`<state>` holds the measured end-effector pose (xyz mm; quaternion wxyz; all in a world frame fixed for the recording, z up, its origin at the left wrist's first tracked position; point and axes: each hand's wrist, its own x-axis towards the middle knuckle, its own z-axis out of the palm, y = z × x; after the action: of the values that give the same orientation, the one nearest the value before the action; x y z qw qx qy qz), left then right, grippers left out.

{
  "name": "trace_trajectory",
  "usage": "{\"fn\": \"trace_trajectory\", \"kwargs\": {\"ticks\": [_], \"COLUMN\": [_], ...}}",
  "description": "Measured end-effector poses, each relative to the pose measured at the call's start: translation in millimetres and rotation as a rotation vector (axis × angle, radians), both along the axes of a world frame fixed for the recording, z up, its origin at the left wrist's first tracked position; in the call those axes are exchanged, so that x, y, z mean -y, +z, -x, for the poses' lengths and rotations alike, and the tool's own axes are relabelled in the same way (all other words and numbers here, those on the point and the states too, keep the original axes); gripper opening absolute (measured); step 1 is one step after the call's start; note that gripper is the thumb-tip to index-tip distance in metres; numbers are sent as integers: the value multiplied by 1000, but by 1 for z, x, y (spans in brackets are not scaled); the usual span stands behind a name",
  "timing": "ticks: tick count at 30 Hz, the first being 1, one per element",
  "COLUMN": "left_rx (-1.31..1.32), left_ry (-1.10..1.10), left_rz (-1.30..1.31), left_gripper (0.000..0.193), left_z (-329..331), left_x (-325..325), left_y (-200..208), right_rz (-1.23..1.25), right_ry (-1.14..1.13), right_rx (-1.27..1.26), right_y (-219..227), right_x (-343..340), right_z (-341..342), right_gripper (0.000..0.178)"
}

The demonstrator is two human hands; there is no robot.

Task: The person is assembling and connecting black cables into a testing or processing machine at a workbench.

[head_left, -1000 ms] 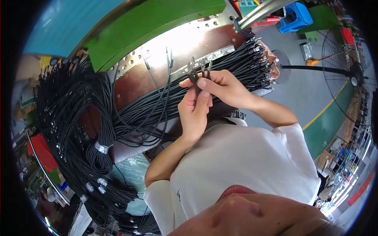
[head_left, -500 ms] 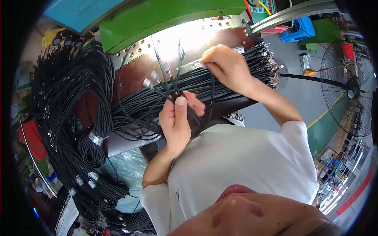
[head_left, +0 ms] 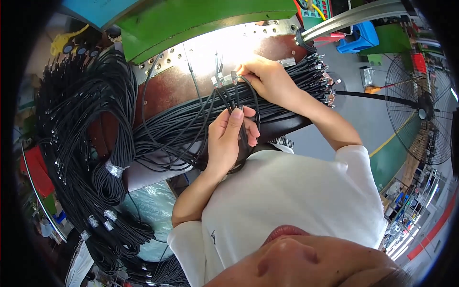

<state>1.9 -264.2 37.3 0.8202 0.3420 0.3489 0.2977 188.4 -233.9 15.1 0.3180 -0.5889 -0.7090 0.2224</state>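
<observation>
Several black cables [head_left: 227,98] stand upright in my left hand [head_left: 229,134], its thumb pressed over them against the fingers. Silvery connector ends [head_left: 218,80] show at the top of this small bunch. Just to the right, my right hand [head_left: 270,81] pinches the end of another black cable [head_left: 250,89], which bends down from the fingertips. The fingertips partly cover that end, close beside the other connectors. Behind and below both hands a thick bundle of black cables [head_left: 291,86] lies across the brown bench [head_left: 165,83], metal ends toward the right.
Large coils of black cable [head_left: 114,86] hang at the left, one bound with a clear wrap [head_left: 114,168]. A green metal box [head_left: 201,24] and a bright lit area border the bench's far side. A standing fan [head_left: 420,112] and blue stool [head_left: 361,37] are off to the right.
My left hand has moved right with its cables, toward my right hand. My right hand has shifted slightly left, and the connector ends now sit close together.
</observation>
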Motion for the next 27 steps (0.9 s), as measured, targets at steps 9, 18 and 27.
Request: {"fn": "trace_trajectory", "kwargs": {"ticks": [9,18,27], "left_rx": [-29,-442,-77], "left_ry": [-7,157,-221], "left_rz": [17,-795,-31], "left_gripper": [34,24,34], "left_z": [-2,6,-2], "left_x": [-2,-9,-14], "left_y": [1,24,17], "right_rz": [-77,-330,-56], "right_ry": [59,192,27], "right_rx": [107,391,128], "right_y": [9,25,5], "right_x": [6,6,6], "right_z": [-10,-33,-22], "right_gripper": [13,14,10]}}
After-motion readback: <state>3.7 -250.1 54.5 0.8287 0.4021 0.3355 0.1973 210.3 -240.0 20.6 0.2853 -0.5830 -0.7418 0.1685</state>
